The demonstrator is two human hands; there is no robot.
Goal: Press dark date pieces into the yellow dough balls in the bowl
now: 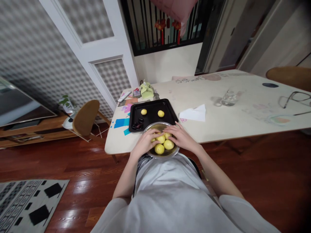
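A round metal bowl [175, 150] holding several yellow lemons [168, 144] sits at the near table edge, in front of my body. My left hand [147, 141] reaches over its left side, fingers and thumb curled round a lemon. From the right, my right hand [180, 135] does the same, its fingers bent over another lemon. Fingers partly hide both of these lemons. Just beyond the bowl lies a black tray [153, 106], bearing a lemon [143, 112] at left, a second lemon [160, 113] at right, and several small dark items [137, 124] in its near left corner.
On the white table [209, 132] are a folded white paper [193, 113], a clear glass [229, 97], eyeglasses [291, 97], a green box-like object [146, 90] and a white remote [124, 96]. A wooden chair [86, 118] stands left; another chair [289, 77] is at the far right.
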